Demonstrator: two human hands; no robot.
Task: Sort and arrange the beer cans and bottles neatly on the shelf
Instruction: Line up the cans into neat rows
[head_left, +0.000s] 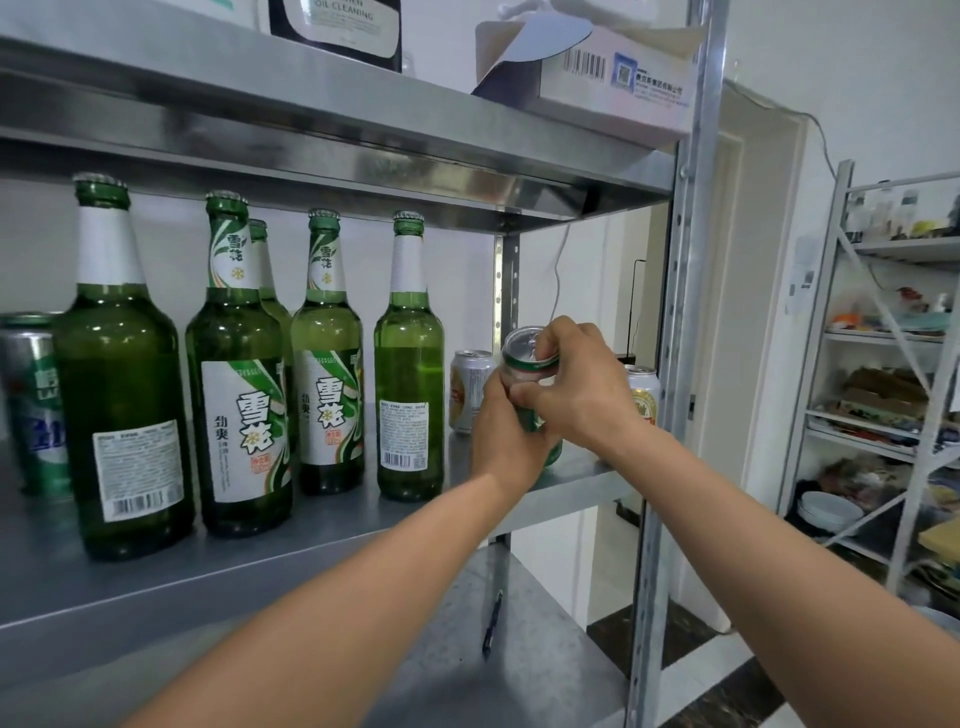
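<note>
Green glass bottles (239, 395) line the grey metal shelf (311, 545) at frame left; a silver aluminium can (469, 391) stands right of them, further back.

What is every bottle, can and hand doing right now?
green can: tilted slightly, held by both hands.
left hand: grips the green can's side.
right hand: grips the green can's top.
green bottles: five, upright, caps on.
silver cans: two, upright, untouched.
left-end can: upright, partly behind a bottle.
box: flap open.
</note>
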